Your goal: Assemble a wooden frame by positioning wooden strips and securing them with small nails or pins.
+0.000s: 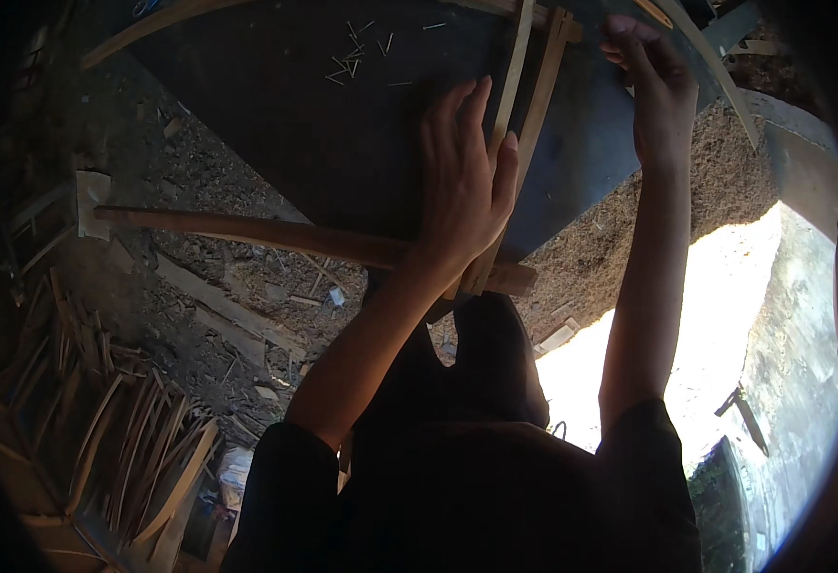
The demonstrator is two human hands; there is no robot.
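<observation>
My left hand (467,177) lies along a pale wooden strip (512,86), its fingers stretched out and its thumb resting over the wood. Close beside that strip runs a second wooden strip (545,86), nearly parallel to it. Both sit on a dark board (362,143). My right hand (653,76) is raised near the board's far right corner, its fingers curled together; whatever they hold, if anything, cannot be made out. Several loose nails (347,65) are scattered on the board, left of my left hand.
A long wooden bar (247,227) crosses the board's near corner, under my left wrist. Curved wooden pieces (156,27) lie at the far left and far right. Thin offcuts (151,458) are stacked at lower left. Wood chips and sawdust (734,172) cover the ground, with bright sunlight at right.
</observation>
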